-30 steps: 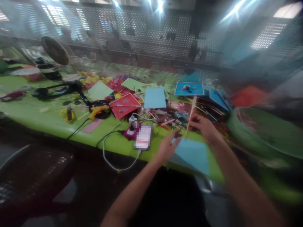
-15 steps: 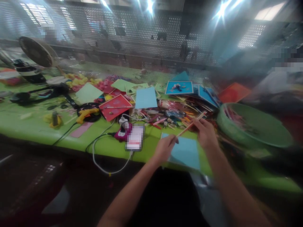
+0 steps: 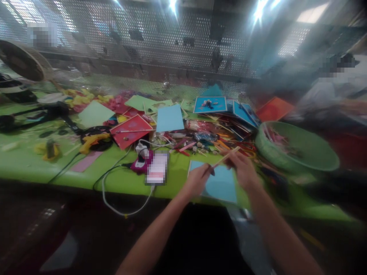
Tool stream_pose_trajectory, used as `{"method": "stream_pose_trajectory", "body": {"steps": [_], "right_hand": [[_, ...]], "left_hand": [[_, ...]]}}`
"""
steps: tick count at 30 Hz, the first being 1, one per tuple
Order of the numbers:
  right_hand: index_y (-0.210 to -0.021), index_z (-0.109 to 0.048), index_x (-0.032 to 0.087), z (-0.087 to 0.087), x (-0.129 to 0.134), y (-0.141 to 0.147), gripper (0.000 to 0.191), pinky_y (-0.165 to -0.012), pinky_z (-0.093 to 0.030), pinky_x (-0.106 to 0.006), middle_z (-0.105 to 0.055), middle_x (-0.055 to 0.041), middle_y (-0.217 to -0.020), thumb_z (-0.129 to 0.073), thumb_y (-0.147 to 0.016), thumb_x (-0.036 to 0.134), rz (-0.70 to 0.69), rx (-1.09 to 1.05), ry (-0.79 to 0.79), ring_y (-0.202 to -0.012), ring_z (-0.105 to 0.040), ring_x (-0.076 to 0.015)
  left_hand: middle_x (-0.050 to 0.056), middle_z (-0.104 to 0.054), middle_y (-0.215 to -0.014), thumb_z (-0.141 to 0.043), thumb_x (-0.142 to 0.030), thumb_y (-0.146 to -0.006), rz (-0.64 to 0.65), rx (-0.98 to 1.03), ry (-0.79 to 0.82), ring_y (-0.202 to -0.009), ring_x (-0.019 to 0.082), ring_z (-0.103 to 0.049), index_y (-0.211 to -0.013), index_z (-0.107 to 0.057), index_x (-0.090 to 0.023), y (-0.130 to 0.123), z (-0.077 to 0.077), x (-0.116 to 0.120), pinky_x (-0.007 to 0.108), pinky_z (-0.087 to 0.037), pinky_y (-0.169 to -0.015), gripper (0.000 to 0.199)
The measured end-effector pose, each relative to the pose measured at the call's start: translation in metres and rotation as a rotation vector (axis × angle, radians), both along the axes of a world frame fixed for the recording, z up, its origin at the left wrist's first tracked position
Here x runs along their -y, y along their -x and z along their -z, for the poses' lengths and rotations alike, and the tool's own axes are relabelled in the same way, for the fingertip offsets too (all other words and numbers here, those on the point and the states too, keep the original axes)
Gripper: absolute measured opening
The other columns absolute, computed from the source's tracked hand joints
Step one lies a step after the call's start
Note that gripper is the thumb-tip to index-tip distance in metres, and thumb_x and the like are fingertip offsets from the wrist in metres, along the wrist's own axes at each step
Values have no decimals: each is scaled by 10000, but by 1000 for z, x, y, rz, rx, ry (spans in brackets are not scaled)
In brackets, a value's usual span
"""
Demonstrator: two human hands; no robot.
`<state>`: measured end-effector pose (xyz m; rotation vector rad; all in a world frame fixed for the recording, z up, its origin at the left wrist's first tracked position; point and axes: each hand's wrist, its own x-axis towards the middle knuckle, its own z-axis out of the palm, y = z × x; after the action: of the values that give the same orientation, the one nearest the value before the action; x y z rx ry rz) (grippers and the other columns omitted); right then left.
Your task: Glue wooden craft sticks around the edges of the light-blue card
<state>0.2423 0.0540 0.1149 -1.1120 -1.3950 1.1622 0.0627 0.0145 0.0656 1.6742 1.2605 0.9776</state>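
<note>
A thin pale strip [image 3: 220, 161], perhaps wood or folded card, is held slantwise between my hands. My left hand [image 3: 198, 178] pinches its lower end. Fingers of my right hand [image 3: 241, 166] are closed on it near the upper end. Below both hands lies a light blue card [image 3: 218, 185] with a pale border, partly covered by my left hand. Just beyond are small stones [image 3: 200, 146] and a pink stick [image 3: 187, 146]. What the strip is made of is too blurred to tell.
A green basin [image 3: 304, 149] stands on the right. Nearer left are a phone [image 3: 157, 168] on a white cable, a magenta power strip [image 3: 139, 165] and a yellow glue gun [image 3: 93, 143]. Coloured cards, including a red card [image 3: 132, 131], are piled behind. At far right is a person [image 3: 323, 91].
My right hand has moved down and slightly toward my left hand along the strip. The whole view has shifted, so the table items sit further left.
</note>
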Motion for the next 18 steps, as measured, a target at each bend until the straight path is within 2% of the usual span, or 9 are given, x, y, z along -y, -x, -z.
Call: {"method": "stream_pose_trajectory", "body": {"steps": [3, 6, 10, 13, 15, 18], "right_hand": [[-748, -768, 212, -6, -7, -11, 351, -553, -442, -269, -641, -27, -694, -783, -757, 562, 81, -76, -23, -612, -523, -134], [-770, -768, 210, -2, -21, -25, 290, -536, -447, -264, -671, -28, -735, -784, -770, 500, 169, -165, -68, -601, -536, -127], [-763, -742, 212, 9, -51, -58, 243, -482, -432, -241, -672, -7, -737, -794, -756, 449, 323, -367, -127, -555, -519, -105], [-763, -729, 230, 20, -72, -80, 191, -488, -469, -241, -680, 14, -761, -816, -733, 397, 398, -430, -124, -548, -526, -97], [-788, -731, 237, 27, -81, -82, 172, -551, -531, -256, -705, 16, -816, -821, -725, 370, 384, -433, -108, -598, -585, -107], [-809, -725, 228, 39, -89, -64, 192, -638, -591, -283, -728, 6, -844, -831, -709, 353, 313, -422, -75, -667, -659, -132]], "left_hand": [[-2, -646, -799, -389, -400, -1034, 22, -18, 7, -761, 157, -582, -858, -626, -206, 8, -6, 11, 266, -413, -737, 353], [-2, -646, -807, -389, -390, -1036, 14, -52, 25, -759, 159, -582, -858, -602, -208, 23, -7, 31, 271, -415, -740, 332], [16, -630, -773, -348, -418, -1051, -41, -140, 97, -756, 182, -590, -789, -552, -210, 61, -2, 74, 294, -436, -743, 391], [21, -679, -825, -350, -428, -1051, -98, -243, 232, -802, 194, -633, -834, -604, -215, 98, 4, 115, 301, -467, -785, 396], [18, -733, -919, -355, -414, -1047, -69, -329, 344, -901, 204, -679, -906, -674, -236, 121, 10, 141, 304, -497, -859, 392], [19, -774, -1107, -387, -365, -1023, 34, -549, 442, -1054, 235, -707, -1041, -758, -284, 149, 24, 173, 354, -515, -976, 380]]}}
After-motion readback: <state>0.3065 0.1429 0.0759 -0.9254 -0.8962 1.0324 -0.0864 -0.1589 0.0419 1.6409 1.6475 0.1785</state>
